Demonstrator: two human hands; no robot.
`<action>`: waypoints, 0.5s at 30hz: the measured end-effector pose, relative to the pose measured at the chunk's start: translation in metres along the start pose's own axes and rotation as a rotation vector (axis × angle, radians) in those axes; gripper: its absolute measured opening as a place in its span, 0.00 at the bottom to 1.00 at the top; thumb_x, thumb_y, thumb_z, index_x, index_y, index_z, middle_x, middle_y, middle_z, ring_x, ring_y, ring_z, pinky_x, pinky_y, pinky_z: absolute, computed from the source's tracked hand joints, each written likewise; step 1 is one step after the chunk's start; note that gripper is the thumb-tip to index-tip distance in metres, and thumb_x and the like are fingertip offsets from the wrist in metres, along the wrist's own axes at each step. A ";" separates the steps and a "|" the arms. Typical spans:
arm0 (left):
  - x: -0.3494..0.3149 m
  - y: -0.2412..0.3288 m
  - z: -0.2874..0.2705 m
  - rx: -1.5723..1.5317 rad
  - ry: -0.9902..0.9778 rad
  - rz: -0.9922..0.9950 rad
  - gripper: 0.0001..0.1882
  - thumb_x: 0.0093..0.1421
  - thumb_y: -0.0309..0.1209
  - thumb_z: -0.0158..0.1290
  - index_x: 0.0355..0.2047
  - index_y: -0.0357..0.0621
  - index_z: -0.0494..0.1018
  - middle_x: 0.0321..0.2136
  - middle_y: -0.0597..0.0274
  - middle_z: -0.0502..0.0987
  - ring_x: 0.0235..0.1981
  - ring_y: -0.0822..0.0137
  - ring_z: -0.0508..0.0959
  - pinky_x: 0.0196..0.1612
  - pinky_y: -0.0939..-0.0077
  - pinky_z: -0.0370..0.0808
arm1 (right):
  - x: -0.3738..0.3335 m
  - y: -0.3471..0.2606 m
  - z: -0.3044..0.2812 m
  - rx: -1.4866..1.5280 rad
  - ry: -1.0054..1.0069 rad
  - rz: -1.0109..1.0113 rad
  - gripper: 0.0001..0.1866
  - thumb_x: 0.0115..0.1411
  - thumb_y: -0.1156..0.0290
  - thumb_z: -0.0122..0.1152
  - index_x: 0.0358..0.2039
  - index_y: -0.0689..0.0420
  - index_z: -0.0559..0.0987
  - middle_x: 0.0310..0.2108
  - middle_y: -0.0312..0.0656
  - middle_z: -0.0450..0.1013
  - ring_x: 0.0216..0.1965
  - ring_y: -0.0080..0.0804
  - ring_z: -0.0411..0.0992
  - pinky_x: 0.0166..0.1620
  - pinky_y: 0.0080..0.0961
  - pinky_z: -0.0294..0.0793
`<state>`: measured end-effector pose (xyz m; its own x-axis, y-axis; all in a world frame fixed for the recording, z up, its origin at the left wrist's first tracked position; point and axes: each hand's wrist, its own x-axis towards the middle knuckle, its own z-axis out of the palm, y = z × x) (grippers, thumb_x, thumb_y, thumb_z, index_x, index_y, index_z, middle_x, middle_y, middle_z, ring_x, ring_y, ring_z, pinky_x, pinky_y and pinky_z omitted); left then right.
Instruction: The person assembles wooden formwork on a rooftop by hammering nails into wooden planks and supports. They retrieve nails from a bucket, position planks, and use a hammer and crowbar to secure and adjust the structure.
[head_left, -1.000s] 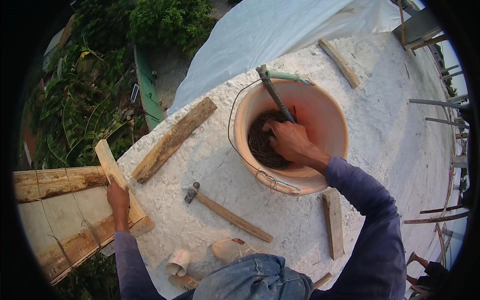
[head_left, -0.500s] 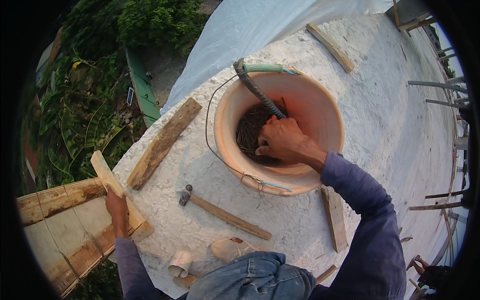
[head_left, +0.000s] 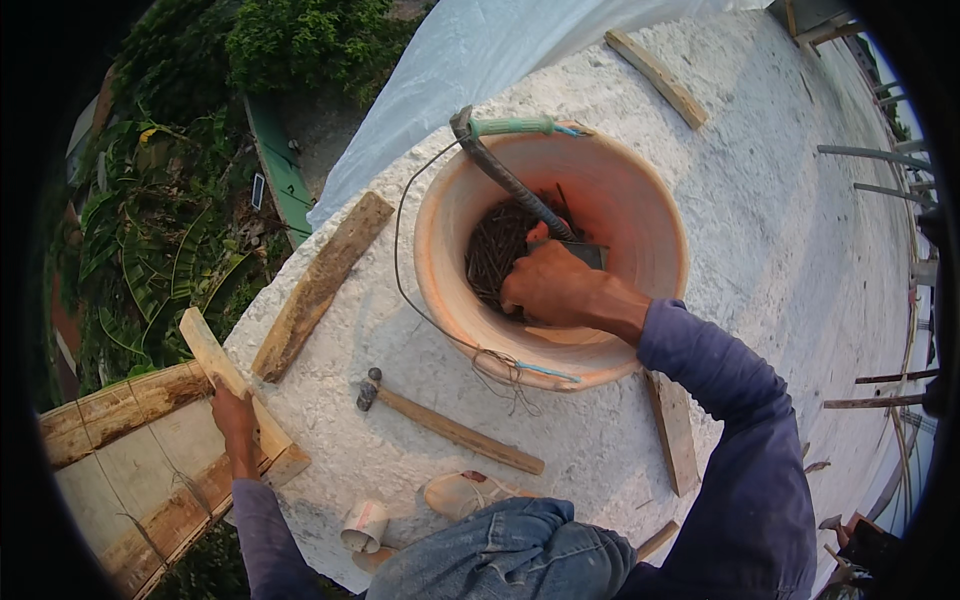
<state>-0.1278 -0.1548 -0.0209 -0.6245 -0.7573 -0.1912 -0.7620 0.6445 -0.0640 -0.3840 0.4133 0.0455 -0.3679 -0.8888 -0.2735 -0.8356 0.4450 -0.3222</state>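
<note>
Down inside an orange, whitish-caked bucket my right hand is closed, fingertips hidden, beside a heap of dark nails. What it holds, if anything, I cannot make out. A dark ribbed metal bar with a bent top leans from the bucket's rim down to behind the hand. Beside the hand, a flat grey thing shows in part. At the slab's left edge my left hand grips a short pale wooden block lying against the timber formwork.
A hammer lies before the bucket, with a white cup by my shoe. Wooden pieces lie left, far right and right. Beyond the slab's left edge, plants stand lower down.
My right hand has shifted slightly down and left inside the bucket, and the grey flat thing beside it now shows. The left hand stays on the wooden block.
</note>
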 end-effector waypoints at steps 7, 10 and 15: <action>-0.002 0.002 -0.001 -0.001 -0.002 -0.001 0.46 0.60 0.35 0.71 0.73 0.34 0.61 0.50 0.32 0.80 0.49 0.36 0.82 0.51 0.49 0.81 | 0.005 -0.004 0.001 -0.179 -0.023 0.023 0.08 0.54 0.68 0.64 0.27 0.56 0.88 0.26 0.49 0.83 0.29 0.48 0.84 0.36 0.49 0.79; -0.002 0.002 -0.001 -0.010 0.004 0.029 0.45 0.60 0.34 0.70 0.73 0.34 0.61 0.49 0.33 0.81 0.49 0.37 0.83 0.51 0.50 0.81 | 0.005 -0.002 -0.006 -0.170 -0.044 0.058 0.08 0.54 0.69 0.64 0.27 0.56 0.88 0.26 0.50 0.83 0.29 0.47 0.84 0.35 0.48 0.80; -0.003 0.002 -0.003 0.017 0.021 0.036 0.46 0.59 0.34 0.71 0.73 0.34 0.61 0.48 0.34 0.83 0.48 0.39 0.84 0.50 0.51 0.82 | 0.003 0.005 -0.008 -0.076 -0.013 0.043 0.08 0.55 0.69 0.62 0.25 0.56 0.87 0.25 0.49 0.82 0.29 0.48 0.83 0.35 0.48 0.80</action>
<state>-0.1280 -0.1510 -0.0179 -0.6547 -0.7357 -0.1735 -0.7363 0.6726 -0.0742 -0.3921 0.4123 0.0500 -0.3993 -0.8674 -0.2971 -0.8477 0.4727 -0.2407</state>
